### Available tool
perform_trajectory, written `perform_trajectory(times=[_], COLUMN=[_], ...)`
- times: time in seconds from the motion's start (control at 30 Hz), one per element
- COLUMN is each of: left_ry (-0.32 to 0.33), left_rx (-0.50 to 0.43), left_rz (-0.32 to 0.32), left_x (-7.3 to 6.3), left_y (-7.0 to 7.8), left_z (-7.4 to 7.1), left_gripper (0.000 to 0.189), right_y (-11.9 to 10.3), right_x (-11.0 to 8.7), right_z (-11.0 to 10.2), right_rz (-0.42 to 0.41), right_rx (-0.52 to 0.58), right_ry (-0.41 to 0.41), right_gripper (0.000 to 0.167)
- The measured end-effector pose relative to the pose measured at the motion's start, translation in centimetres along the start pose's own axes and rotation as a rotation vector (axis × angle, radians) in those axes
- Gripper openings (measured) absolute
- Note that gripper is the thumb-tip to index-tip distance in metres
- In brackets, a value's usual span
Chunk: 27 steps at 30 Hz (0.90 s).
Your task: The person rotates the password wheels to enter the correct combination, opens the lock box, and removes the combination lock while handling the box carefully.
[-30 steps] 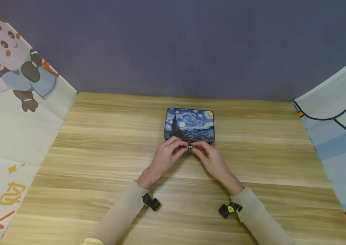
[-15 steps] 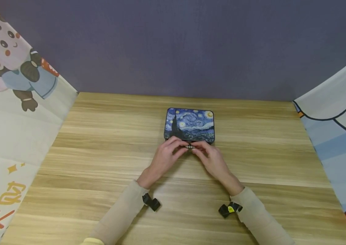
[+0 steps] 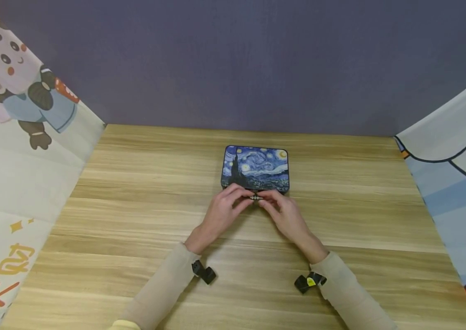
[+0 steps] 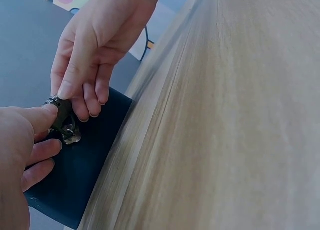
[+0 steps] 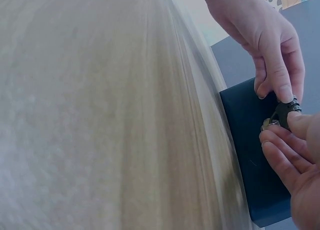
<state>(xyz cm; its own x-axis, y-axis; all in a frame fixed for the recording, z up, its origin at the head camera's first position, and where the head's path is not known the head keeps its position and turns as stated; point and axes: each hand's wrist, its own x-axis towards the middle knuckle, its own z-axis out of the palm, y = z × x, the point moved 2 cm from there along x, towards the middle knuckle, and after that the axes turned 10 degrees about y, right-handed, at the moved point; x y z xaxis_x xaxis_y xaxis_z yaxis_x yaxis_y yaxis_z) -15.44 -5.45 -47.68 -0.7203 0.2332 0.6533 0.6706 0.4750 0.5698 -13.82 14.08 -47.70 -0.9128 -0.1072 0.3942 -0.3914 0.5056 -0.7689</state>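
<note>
A small dark combination padlock (image 4: pixel 62 109) with number dials hangs at the metal clasp (image 4: pixel 73 135) on the front of a box (image 3: pixel 255 168). The box lid carries a blue starry-night painting, and its front side (image 5: pixel 250 155) is plain dark blue. From the left, my left hand (image 3: pixel 225 208) pinches the padlock between thumb and fingers. My right hand (image 3: pixel 286 215) pinches its other end, thumb on the near face. In the right wrist view the padlock's shackle reaches toward the clasp. Fingers of both hands partly cover the lock.
The box stands on a wood-grain table (image 3: pixel 154 183), toward its back edge. Behind rises a dark blue-grey wall panel (image 3: pixel 249 64). Cartoon-printed sheets flank the table at left (image 3: pixel 22 174) and right (image 3: pixel 452 183). Black wrist cameras (image 3: pixel 204 272) are strapped over both sleeves.
</note>
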Motion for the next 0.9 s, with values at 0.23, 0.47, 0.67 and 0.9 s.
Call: perform_trajectory(times=[0.23, 0.47, 0.67, 0.9], left_ry=[0.009, -0.003, -0.01, -0.009], left_rx=[-0.003, 0.001, 0.008, 0.016], left_rz=[0.014, 0.001, -0.004, 0.002], left_x=[0.1, 0.16, 0.18, 0.21], left_y=[0.14, 0.14, 0.14, 0.15], left_z=[-0.05, -0.06, -0.1, -0.13], left_gripper=[0.018, 0.018, 0.017, 0.018], right_y=[0.21, 0.03, -0.03, -0.02], right_x=[-0.02, 0.03, 0.04, 0.05], right_z=[0.05, -0.07, -0.12, -0.14], right_rz=[0.012, 0.018, 0.026, 0.03], right_rx=[0.006, 0.009, 0.008, 0.012], right_ry=[0.0, -0.007, -0.016, -0.015], right_gripper=[0.02, 0.02, 0.02, 0.02])
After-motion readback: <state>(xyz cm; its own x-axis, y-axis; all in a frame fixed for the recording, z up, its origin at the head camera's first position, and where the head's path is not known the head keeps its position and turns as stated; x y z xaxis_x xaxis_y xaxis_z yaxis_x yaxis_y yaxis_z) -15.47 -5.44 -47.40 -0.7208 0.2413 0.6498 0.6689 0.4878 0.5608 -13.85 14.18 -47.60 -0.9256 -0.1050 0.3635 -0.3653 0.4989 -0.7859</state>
